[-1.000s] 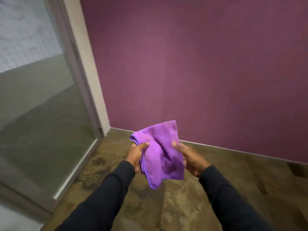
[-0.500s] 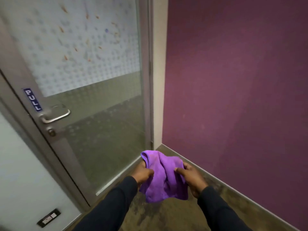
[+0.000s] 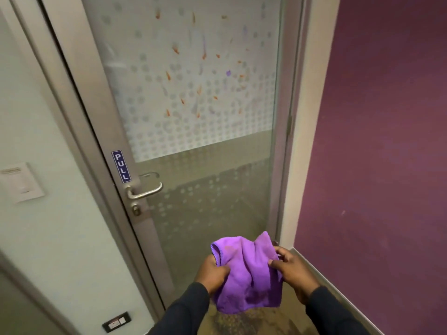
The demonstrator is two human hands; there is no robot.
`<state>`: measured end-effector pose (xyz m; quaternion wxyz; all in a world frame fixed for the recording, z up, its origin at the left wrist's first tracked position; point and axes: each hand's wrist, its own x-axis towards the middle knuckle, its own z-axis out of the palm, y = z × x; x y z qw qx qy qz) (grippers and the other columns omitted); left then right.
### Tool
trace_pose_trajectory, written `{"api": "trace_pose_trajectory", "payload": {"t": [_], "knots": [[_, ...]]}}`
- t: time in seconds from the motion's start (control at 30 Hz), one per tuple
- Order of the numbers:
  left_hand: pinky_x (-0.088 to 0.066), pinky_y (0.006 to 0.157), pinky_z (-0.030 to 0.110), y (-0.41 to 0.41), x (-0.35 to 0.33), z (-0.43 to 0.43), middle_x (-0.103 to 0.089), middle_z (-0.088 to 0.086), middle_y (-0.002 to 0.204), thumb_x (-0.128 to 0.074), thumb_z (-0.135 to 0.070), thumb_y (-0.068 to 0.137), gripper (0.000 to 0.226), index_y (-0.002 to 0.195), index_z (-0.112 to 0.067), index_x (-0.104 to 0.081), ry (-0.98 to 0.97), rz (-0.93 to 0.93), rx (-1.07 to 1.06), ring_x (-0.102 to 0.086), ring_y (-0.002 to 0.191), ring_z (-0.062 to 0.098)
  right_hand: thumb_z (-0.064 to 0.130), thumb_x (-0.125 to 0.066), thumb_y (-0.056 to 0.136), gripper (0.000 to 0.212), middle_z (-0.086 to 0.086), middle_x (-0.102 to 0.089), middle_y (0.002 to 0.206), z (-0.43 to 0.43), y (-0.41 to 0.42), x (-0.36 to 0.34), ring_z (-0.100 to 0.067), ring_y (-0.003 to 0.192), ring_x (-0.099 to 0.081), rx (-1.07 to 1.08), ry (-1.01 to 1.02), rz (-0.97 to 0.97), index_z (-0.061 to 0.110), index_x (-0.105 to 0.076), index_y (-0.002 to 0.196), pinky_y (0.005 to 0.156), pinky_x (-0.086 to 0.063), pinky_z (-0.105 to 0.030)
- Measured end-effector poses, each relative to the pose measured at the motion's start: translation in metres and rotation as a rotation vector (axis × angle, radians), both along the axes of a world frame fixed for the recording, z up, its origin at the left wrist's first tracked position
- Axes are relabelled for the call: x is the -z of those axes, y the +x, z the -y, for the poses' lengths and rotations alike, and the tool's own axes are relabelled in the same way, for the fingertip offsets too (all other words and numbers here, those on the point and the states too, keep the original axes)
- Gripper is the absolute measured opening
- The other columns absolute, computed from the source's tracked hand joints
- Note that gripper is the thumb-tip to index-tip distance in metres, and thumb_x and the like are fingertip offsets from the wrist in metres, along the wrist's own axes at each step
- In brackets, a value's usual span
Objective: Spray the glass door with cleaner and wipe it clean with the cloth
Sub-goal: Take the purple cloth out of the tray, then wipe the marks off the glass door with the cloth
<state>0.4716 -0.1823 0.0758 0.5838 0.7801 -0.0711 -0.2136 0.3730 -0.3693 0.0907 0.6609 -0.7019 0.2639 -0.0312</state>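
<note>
The glass door (image 3: 200,165) stands ahead in a metal frame, its upper pane frosted with dots and flecked with orange and purple smears (image 3: 203,76). A purple cloth (image 3: 249,274) hangs crumpled between both hands, low in front of the door's bottom right corner. My left hand (image 3: 212,274) grips its left edge and my right hand (image 3: 294,274) grips its right edge. No spray bottle is in view.
A lever handle (image 3: 145,192) with a keyhole below and a blue PULL sign (image 3: 121,166) sit on the door's left stile. A white wall with a switch plate (image 3: 23,182) is at the left. A purple wall (image 3: 377,153) closes the right side.
The view has swung left and up from the purple wall to face the door. Both hands have kept hold of the cloth and bunched it closer together.
</note>
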Motion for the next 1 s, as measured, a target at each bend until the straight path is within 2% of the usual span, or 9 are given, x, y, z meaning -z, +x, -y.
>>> {"api": "trace_pose_trajectory", "payload": {"t": [0.4, 0.5, 0.53, 0.6, 0.67, 0.73, 0.8, 0.9, 1.0], "knots": [[-0.051, 0.085, 0.023, 0.179, -0.002, 0.008, -0.075, 0.004, 0.102, -0.057, 0.000, 0.082, 0.030, 0.105, -0.012, -0.072, 0.102, 0.174, -0.010, -0.069, 0.102, 0.019, -0.005, -0.056, 0.096, 0.022, -0.008, -0.075, 0.095, 0.020, 0.182, -0.008, -0.023, 0.087, -0.067, 0.030, -0.146, 0.023, 0.010, -0.073, 0.095, 0.066, -0.053, -0.024], [-0.044, 0.082, 0.020, 0.208, -0.041, 0.039, -0.074, 0.013, 0.108, -0.057, -0.006, 0.084, 0.031, 0.111, -0.004, -0.070, 0.126, 0.384, -0.004, -0.068, 0.105, 0.025, 0.016, -0.067, 0.095, 0.006, -0.010, -0.074, 0.107, 0.037, 0.220, -0.013, -0.029, 0.096, -0.067, 0.437, -0.344, 0.077, 0.019, -0.070, 0.098, 0.082, -0.056, -0.038], [-0.041, 0.082, 0.017, 0.213, -0.058, 0.052, -0.072, 0.014, 0.113, -0.055, -0.004, 0.086, 0.033, 0.116, -0.003, -0.069, 0.121, 0.444, 0.003, -0.066, 0.108, 0.025, 0.027, -0.069, 0.093, 0.019, -0.013, -0.070, 0.119, 0.039, 0.229, -0.017, -0.032, 0.104, -0.065, 0.567, -0.375, 0.054, 0.018, -0.067, 0.110, 0.088, -0.054, -0.040], [-0.040, 0.082, 0.016, 0.218, -0.086, 0.080, -0.071, 0.012, 0.116, -0.048, -0.002, 0.085, 0.038, 0.117, -0.007, -0.068, 0.116, 0.569, 0.057, -0.064, 0.108, 0.027, 0.051, -0.066, 0.092, 0.054, -0.017, -0.065, 0.131, 0.032, 0.247, -0.018, -0.035, 0.110, -0.065, 0.647, -0.010, 0.094, 0.013, -0.058, 0.130, 0.091, -0.055, -0.045], [-0.046, 0.082, 0.028, 0.225, -0.099, 0.103, -0.069, 0.010, 0.108, -0.042, -0.014, 0.080, 0.043, 0.115, -0.015, -0.068, 0.155, 0.718, 0.207, -0.063, 0.101, 0.030, 0.067, -0.053, 0.093, 0.060, -0.018, -0.075, 0.110, 0.015, 0.264, -0.028, -0.036, 0.095, -0.072, 0.478, 0.629, 0.163, 0.015, -0.069, 0.117, 0.081, -0.057, -0.047], [-0.051, 0.081, 0.037, 0.234, -0.096, 0.115, -0.065, 0.005, 0.105, -0.048, -0.018, 0.081, 0.042, 0.118, -0.027, -0.065, 0.295, 0.833, 0.373, -0.062, 0.098, 0.029, 0.063, -0.068, 0.081, 0.050, -0.017, -0.076, 0.092, 0.004, 0.281, -0.038, -0.037, 0.088, -0.072, 0.407, 0.958, 0.221, 0.015, -0.075, 0.094, 0.073, -0.059, -0.050], [-0.051, 0.083, 0.039, 0.241, -0.086, 0.117, -0.065, 0.003, 0.108, -0.056, -0.015, 0.079, 0.048, 0.124, -0.030, -0.062, 0.388, 0.936, 0.440, -0.062, 0.102, 0.030, 0.025, -0.090, 0.056, 0.037, -0.016, -0.074, 0.070, 0.000, 0.297, -0.043, -0.030, 0.064, -0.075, 0.466, 1.116, 0.370, 0.008, -0.071, 0.082, 0.050, -0.060, -0.042], [-0.051, 0.084, 0.037, 0.250, -0.075, 0.109, -0.068, 0.005, 0.110, -0.054, -0.016, 0.074, 0.057, 0.130, -0.026, -0.060, 0.345, 1.050, 0.389, -0.062, 0.101, 0.030, 0.003, -0.075, 0.057, 0.035, -0.015, -0.066, 0.055, 0.007, 0.321, -0.049, -0.026, 0.047, -0.069, 0.552, 1.233, 0.500, 0.007, -0.057, 0.086, 0.038, -0.055, -0.032], [-0.053, 0.086, 0.034, 0.271, -0.070, 0.100, -0.070, 0.002, 0.117, -0.054, -0.017, 0.074, 0.058, 0.132, -0.022, -0.061, 0.289, 1.148, 0.293, -0.065, 0.102, 0.025, 0.013, -0.051, 0.101, 0.011, -0.013, -0.052, 0.077, 0.022, 0.352, -0.051, -0.026, 0.070, -0.055, 0.525, 1.212, 0.411, 0.013, -0.053, 0.090, 0.060, -0.055, -0.037]]}}
